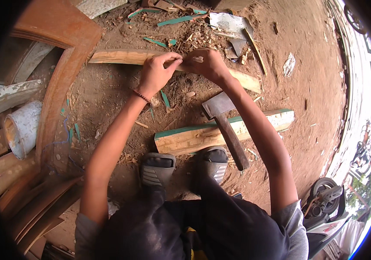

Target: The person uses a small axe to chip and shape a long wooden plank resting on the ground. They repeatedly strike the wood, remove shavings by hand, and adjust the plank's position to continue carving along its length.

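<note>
A long pale wooden plank [114,56] lies crosswise beyond my feet. My left hand [158,70] is pinched at the middle of it, thumb and index finger together. My right hand [207,65] is closed right beside the left, over the same plank; what either holds is too small or hidden to make out. Nearer me rests a thicker timber [181,139] with a green-painted edge. A hatchet or cleaver with a broad grey blade [218,105] and dark wooden handle [233,143] lies across that timber, below my right forearm.
Green painted splinters [176,21], shavings and a whitish scrap sheet [228,24] litter the dirt. Left stand an orange-brown wooden frame [55,24], a white bucket [23,130] and curved boards [42,203]. My sandalled feet [157,167] are below the timber. A wheeled vehicle [324,199] is at lower right.
</note>
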Action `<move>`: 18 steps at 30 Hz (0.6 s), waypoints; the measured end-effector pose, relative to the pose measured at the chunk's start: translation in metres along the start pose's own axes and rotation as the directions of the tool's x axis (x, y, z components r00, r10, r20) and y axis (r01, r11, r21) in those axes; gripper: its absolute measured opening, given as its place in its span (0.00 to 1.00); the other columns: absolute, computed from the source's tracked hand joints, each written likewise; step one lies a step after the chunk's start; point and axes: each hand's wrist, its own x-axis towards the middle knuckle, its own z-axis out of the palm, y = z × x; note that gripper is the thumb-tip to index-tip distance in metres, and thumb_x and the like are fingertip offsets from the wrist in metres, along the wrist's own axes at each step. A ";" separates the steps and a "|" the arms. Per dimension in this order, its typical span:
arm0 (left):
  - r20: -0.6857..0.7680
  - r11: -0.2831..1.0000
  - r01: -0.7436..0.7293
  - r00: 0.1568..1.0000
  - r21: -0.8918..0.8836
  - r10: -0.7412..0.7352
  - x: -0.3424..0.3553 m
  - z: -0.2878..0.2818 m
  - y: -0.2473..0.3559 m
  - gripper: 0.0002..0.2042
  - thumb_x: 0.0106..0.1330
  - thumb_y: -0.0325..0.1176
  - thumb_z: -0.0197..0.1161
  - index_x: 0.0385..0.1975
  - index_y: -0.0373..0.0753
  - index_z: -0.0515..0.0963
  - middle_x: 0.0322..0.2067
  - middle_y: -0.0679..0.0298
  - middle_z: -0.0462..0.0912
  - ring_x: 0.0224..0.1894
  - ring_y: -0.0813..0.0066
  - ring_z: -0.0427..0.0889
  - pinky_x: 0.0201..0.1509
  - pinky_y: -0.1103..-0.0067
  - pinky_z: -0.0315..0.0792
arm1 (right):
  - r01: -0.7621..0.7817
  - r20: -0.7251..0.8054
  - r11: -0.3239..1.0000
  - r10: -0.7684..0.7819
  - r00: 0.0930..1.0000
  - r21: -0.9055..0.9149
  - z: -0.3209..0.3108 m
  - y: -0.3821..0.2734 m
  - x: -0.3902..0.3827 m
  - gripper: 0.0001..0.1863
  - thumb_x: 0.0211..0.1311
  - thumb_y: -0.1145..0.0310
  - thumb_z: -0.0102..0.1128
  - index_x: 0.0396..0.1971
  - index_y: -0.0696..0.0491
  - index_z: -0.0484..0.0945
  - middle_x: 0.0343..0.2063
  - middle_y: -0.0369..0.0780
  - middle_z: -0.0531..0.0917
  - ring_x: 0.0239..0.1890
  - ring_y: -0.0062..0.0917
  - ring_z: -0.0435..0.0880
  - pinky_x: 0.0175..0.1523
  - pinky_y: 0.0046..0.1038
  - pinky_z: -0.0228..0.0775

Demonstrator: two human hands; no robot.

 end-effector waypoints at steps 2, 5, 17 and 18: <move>-0.038 1.000 0.003 0.999 -0.007 -0.003 0.002 0.002 -0.002 0.06 0.62 0.30 0.67 0.36 0.36 0.84 0.34 0.60 0.88 0.38 0.70 0.87 0.42 0.78 0.77 | -0.029 0.045 0.999 0.029 0.999 0.013 0.000 -0.002 -0.001 0.07 0.56 0.71 0.68 0.36 0.51 0.87 0.34 0.39 0.88 0.38 0.29 0.87 0.49 0.30 0.77; -0.068 0.996 -0.006 0.998 -0.088 0.000 0.003 0.004 -0.005 0.06 0.62 0.31 0.67 0.35 0.36 0.84 0.34 0.61 0.88 0.37 0.71 0.87 0.41 0.78 0.77 | -0.022 -0.018 0.999 0.022 1.000 0.032 -0.001 -0.007 -0.006 0.09 0.55 0.70 0.69 0.37 0.51 0.87 0.35 0.39 0.87 0.39 0.29 0.87 0.50 0.29 0.77; -0.145 0.995 -0.090 0.985 0.050 0.096 0.008 0.015 -0.006 0.07 0.59 0.31 0.70 0.34 0.37 0.86 0.33 0.59 0.87 0.36 0.65 0.85 0.42 0.74 0.76 | -0.093 -0.046 0.991 0.098 0.994 0.100 0.001 -0.010 -0.018 0.20 0.49 0.64 0.75 0.39 0.56 0.78 0.38 0.43 0.85 0.41 0.33 0.84 0.51 0.34 0.73; -0.149 0.992 -0.075 0.985 0.097 0.089 0.008 0.016 -0.008 0.07 0.59 0.31 0.70 0.33 0.37 0.86 0.33 0.58 0.87 0.36 0.64 0.85 0.42 0.73 0.76 | -0.083 -0.105 0.996 0.084 0.991 0.010 -0.004 -0.016 -0.024 0.20 0.50 0.63 0.75 0.38 0.57 0.77 0.38 0.44 0.84 0.41 0.35 0.84 0.51 0.35 0.73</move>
